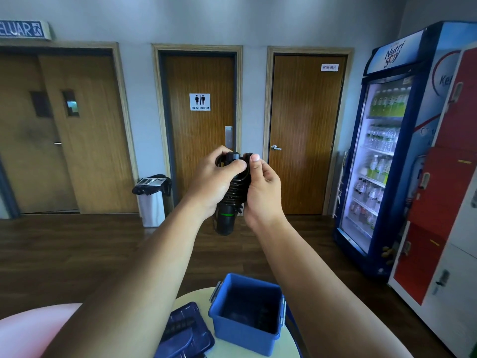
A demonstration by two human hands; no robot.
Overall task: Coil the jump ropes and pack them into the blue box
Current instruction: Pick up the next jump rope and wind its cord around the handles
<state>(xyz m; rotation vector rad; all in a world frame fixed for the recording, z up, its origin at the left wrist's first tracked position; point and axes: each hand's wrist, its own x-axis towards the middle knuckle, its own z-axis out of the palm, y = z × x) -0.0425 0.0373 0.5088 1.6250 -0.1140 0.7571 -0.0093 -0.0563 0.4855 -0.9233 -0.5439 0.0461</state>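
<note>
Wood-floored room; restroom door (198, 73) directly behind the grip, drinks fridge (382, 156) off to its right. Both hands are raised and meet on one bundle. Left hand (219, 179) wraps round the black jump rope (236, 188), thumb pressed over its top. Right hand (262, 192) pinches the cord at the upper end, fingers curled close. Cord is wound in tight turns about the handles, and a green ring shows just under the grip. Blue box (245, 337) stands open well below the grip on a round table (193, 293), its lid (185, 329) just left of it.
</note>
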